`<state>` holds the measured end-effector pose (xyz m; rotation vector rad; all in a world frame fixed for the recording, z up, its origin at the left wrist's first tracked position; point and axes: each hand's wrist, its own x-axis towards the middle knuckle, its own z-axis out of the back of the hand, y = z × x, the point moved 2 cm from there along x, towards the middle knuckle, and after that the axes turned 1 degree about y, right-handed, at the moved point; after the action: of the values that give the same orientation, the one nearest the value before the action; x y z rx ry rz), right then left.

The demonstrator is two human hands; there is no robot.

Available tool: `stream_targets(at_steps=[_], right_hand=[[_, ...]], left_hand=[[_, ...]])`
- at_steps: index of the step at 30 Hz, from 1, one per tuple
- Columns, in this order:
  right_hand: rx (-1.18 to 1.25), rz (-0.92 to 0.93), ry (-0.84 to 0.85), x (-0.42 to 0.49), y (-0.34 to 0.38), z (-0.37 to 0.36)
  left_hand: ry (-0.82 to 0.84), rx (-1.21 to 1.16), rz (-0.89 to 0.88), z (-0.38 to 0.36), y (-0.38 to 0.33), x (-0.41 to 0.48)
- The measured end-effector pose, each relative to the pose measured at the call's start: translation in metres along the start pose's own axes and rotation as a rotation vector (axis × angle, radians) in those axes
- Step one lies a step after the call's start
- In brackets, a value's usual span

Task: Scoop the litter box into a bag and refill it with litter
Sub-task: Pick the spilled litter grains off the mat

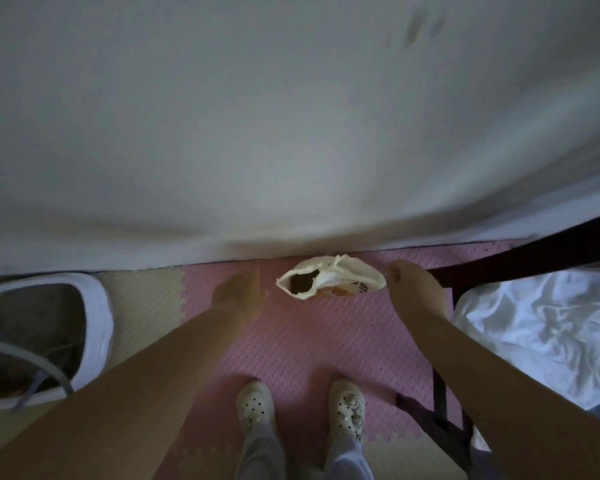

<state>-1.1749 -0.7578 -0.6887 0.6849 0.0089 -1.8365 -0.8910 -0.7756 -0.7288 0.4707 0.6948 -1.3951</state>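
Litter box (pixel 99 327): A white-rimmed box with a grey inside sat on the floor at about 8 o'clock from the bag, well apart from it; its contents were too dim to make out.
Left hand (pixel 239 294): Reaching in at the bag's 9 o'clock, fingers straight and spread, gripping nothing and just short of the mouth.
Bag (pixel 347 277): A small cream plastic bag hung low over the pink foam mat (pixel 291 341) near the wall, its dark mouth gaping toward 8 o'clock.
Right hand (pixel 406 278): Fingers curled at the bag's 3 o'clock edge, apparently pinching the film there.
Handling: The bag looked thin, limp and very light, likely to collapse shut if held by one edge. Its rim at 9 o'clock, opposite the pinch, seemed the best place for the free hand to hold the mouth wide.
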Motion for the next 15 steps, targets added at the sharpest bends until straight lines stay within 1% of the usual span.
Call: stream_targets(at_steps=[2,5,7,9,11,15], right_hand=[[0.004,0.139,0.0,-0.022,0.032,0.039],[-0.074,0.389,0.025,-0.065,0.09,0.105],[-0.128,0.56,0.055,-0.107,0.131,0.151],[-0.171,0.712,0.048,-0.154,0.172,0.202],[-0.19,0.861,-0.014,-0.204,0.212,0.253],[-0.16,1.097,-0.212,-0.289,0.287,0.348]], left_hand=[[-0.114,-0.06,-0.04,0.045,-0.004,-0.036],[-0.303,-0.174,-0.109,0.125,-0.002,-0.105],[-0.431,-0.209,-0.112,0.177,0.006,-0.161],[-0.563,-0.223,-0.112,0.227,0.016,-0.22],[-0.664,-0.227,-0.118,0.275,0.026,-0.283],[-0.875,-0.191,-0.148,0.368,0.045,-0.41]])
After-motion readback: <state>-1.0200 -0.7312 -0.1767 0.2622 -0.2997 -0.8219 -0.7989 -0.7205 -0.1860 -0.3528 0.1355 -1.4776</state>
